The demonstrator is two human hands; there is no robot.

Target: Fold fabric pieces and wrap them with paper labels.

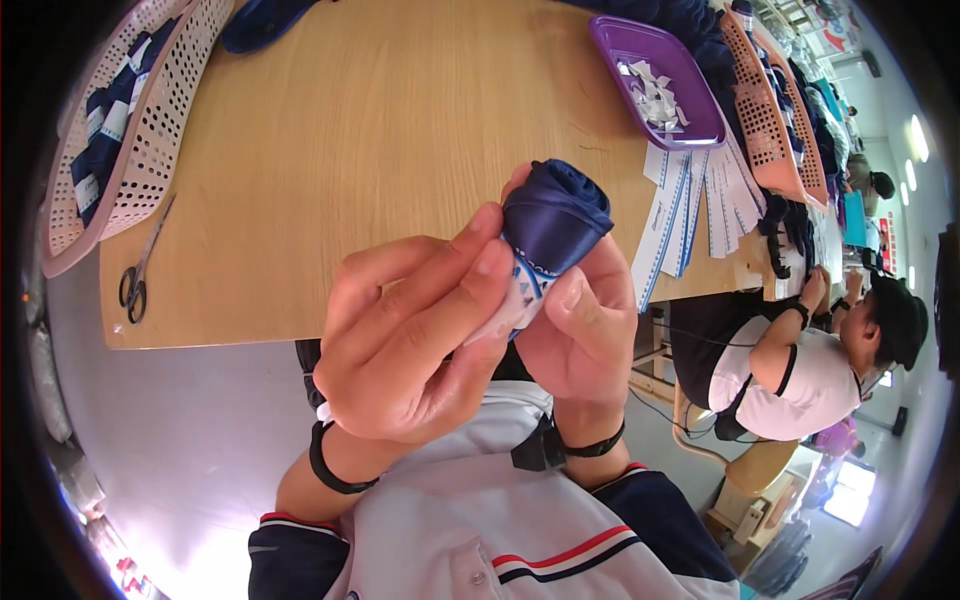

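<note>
Above the table's front edge, I hold a tight roll of shiny navy cloth (560, 222), its coiled end tilted up and away from me. A white paper band (524, 290) with blue print wraps the lower part of the roll. My left hand (410, 335) is closed, its fingers and thumb pressing the band against the roll's left side. My right hand (590, 330) grips the roll from behind and from the right, with its thumb on the near side by the band. The roll's lower end is hidden by the hands.
Black-handled scissors (140, 275) lie at left, beside a pink basket (165, 110) of banded navy rolls. At right are a purple tray (690, 130) of paper scraps, white paper strips (665, 215) and another pink basket (765, 115). A seated co-worker (780, 370) is at far right.
</note>
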